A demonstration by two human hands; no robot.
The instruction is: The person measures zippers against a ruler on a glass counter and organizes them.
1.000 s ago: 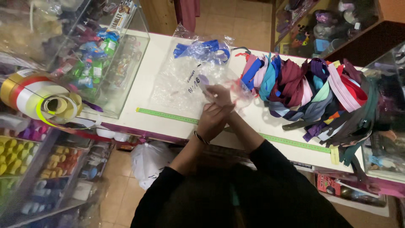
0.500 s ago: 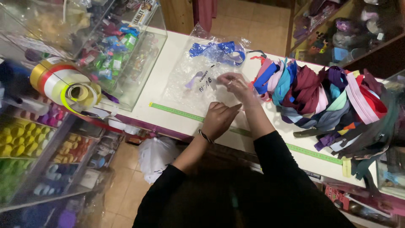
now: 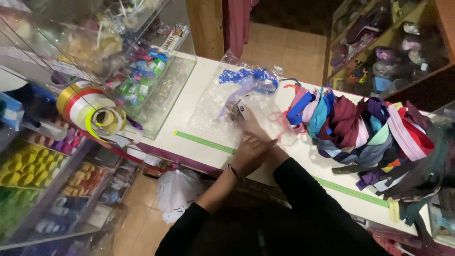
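Note:
A clear plastic bag (image 3: 215, 106) lies on the white counter (image 3: 199, 76), with blue and lilac zippers (image 3: 246, 78) at its far end. My left hand (image 3: 251, 154) rests flat near the counter's front edge, on the bag's near side. My right hand (image 3: 244, 121) reaches further in and lies on the bag beside a small printed label (image 3: 239, 111); my left hand partly covers it. I cannot tell whether the right fingers pinch the bag or the label.
A big heap of coloured zippers (image 3: 365, 130) fills the counter's right side. A green measuring tape (image 3: 204, 142) runs along the front edge. Clear display boxes (image 3: 156, 80) and ribbon rolls (image 3: 90, 111) stand at the left. A white bag (image 3: 177, 192) hangs below the counter.
My hands were clasped together above the counter; they have since parted and dropped onto the plastic bag, the right reaching further in. The view has shifted closer and to the left.

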